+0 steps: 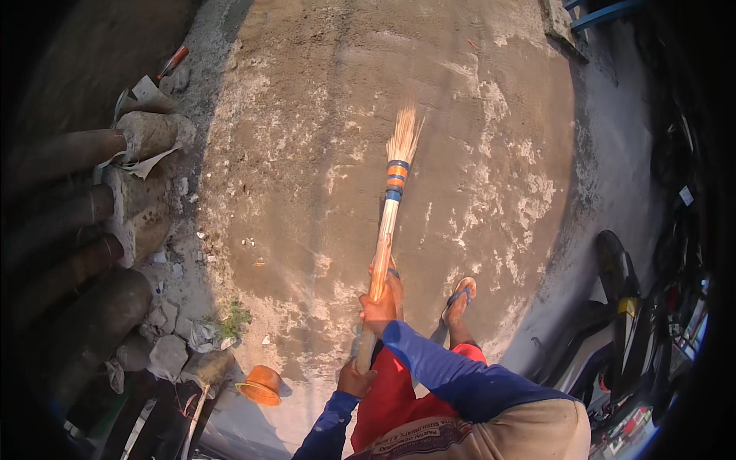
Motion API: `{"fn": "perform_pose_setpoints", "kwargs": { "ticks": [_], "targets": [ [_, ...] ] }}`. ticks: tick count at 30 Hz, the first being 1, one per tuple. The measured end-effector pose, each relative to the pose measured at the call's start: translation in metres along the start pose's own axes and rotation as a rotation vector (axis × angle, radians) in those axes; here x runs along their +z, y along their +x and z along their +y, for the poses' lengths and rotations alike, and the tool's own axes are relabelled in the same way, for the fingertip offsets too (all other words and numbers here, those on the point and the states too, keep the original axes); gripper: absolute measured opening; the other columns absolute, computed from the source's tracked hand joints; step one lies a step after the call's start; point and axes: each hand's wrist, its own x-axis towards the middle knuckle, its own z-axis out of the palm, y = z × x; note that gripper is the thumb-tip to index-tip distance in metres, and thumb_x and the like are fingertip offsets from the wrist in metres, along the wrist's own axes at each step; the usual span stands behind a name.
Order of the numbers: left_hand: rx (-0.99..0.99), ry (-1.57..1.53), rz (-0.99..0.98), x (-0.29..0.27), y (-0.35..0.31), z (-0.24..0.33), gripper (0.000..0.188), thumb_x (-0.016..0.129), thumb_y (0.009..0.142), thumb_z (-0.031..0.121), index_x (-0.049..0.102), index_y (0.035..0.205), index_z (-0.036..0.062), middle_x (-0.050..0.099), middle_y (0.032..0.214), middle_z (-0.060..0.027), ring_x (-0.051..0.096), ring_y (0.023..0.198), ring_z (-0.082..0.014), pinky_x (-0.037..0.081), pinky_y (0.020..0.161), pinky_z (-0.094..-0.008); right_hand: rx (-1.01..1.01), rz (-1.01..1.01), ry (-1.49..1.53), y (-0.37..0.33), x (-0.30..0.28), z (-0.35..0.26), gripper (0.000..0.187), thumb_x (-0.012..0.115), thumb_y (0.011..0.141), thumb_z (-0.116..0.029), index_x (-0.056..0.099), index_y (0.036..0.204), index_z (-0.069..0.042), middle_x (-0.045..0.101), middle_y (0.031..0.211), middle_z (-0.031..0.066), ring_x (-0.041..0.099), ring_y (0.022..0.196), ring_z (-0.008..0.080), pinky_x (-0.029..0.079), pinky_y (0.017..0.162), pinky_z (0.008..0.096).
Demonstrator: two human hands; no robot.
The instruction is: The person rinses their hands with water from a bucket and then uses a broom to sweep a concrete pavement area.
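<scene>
A stick broom (389, 218) with a pale wooden handle slants away from me, bound with blue and orange bands below its spread bristles. The bristle tips reach the brown, worn ground and look slightly blurred. My right hand (379, 310) is closed round the middle of the handle. Closer to my body, my left hand (356, 379) grips the handle's near end. Blue sleeves cover both arms. My right foot in a flip-flop (460, 297) stands to the right of the broom; the other foot is mostly hidden behind my right hand.
An orange bucket-like container (261, 386) lies tipped at the lower left. Large cylinders (69, 211) and broken concrete chunks (146, 134) line the left side, near a small green plant (234, 319). Parked motorbikes (625, 337) crowd the right edge.
</scene>
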Motion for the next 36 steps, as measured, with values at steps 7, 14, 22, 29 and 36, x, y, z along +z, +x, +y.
{"fn": "perform_pose_setpoints", "kwargs": {
  "ticks": [7, 14, 22, 29, 36],
  "targets": [
    [-0.232, -0.156, 0.103, -0.026, 0.016, -0.040, 0.024, 0.068, 0.068, 0.011, 0.054, 0.084, -0.0008, 0.054, 0.057, -0.0070, 0.053, 0.042, -0.0151, 0.043, 0.039, -0.0299, 0.194, -0.036, -0.307, 0.036, 0.060, 0.058, 0.044, 0.064, 0.075, -0.009, 0.040, 0.111, 0.002, 0.058, 0.067, 0.0143, 0.059, 0.045, 0.0225, 0.047, 0.039, 0.0348],
    [-0.048, -0.491, 0.322, -0.040, 0.062, 0.062, 0.021, 0.062, 0.072, 0.005, 0.049, 0.088, 0.0027, 0.052, 0.059, -0.0048, 0.050, 0.042, -0.0125, 0.041, 0.038, -0.0271, -0.041, -0.401, -0.196, 0.058, 0.130, -0.075, 0.040, 0.063, 0.079, -0.012, 0.040, 0.109, -0.002, 0.053, 0.063, 0.0098, 0.053, 0.043, 0.0180, 0.044, 0.038, 0.0325],
    [0.081, -0.066, -0.141, -0.017, 0.084, 0.049, 0.020, 0.064, 0.073, 0.008, 0.054, 0.089, 0.0004, 0.055, 0.060, -0.0064, 0.052, 0.043, -0.0131, 0.042, 0.038, -0.0288, 0.082, 0.180, -0.073, 0.117, -0.009, 0.013, 0.024, 0.058, 0.079, -0.005, 0.043, 0.098, -0.002, 0.055, 0.070, 0.0124, 0.055, 0.043, 0.0200, 0.046, 0.037, 0.0324],
    [0.035, -0.741, 0.138, -0.032, 0.144, 0.138, 0.022, 0.066, 0.072, 0.004, 0.055, 0.091, -0.0004, 0.060, 0.066, -0.0106, 0.055, 0.044, -0.0160, 0.043, 0.038, -0.0290, -0.152, -0.283, -0.510, 0.161, 0.127, -0.149, 0.045, 0.065, 0.076, -0.016, 0.044, 0.109, 0.004, 0.061, 0.078, 0.0188, 0.063, 0.056, 0.0252, 0.050, 0.049, 0.0377],
    [0.109, -0.373, 0.082, -0.012, 0.077, 0.174, 0.025, 0.064, 0.070, -0.001, 0.049, 0.091, -0.0012, 0.053, 0.058, -0.0091, 0.054, 0.040, -0.0162, 0.044, 0.036, -0.0282, -0.179, -0.333, 0.051, 0.070, 0.034, -0.201, 0.039, 0.065, 0.080, -0.013, 0.039, 0.109, -0.008, 0.051, 0.071, 0.0064, 0.052, 0.046, 0.0148, 0.046, 0.039, 0.0307]
  ]
}}
